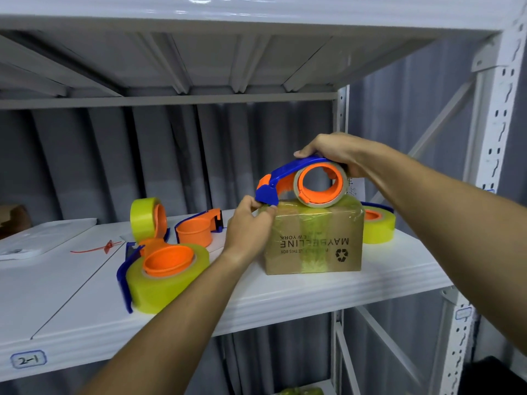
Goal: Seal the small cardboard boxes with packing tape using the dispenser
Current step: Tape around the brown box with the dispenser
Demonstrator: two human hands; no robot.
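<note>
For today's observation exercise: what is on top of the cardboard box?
A blue-and-orange tape dispenser rests on the cardboard box, gripped by the right hand. The box's top face beneath is mostly hidden.

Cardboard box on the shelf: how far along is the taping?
Done: the cardboard box already carries yellowish tape bands. In hand: the right hand grips the dispenser on its top; the left hand pinches at the cutter end. Left: cutting and pressing down.

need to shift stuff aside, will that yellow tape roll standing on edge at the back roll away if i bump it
Probably: the upright tape roll stands on its rounded edge, so a nudge could roll or topple it. It leans near the empty orange dispenser, which may stop it.
</note>
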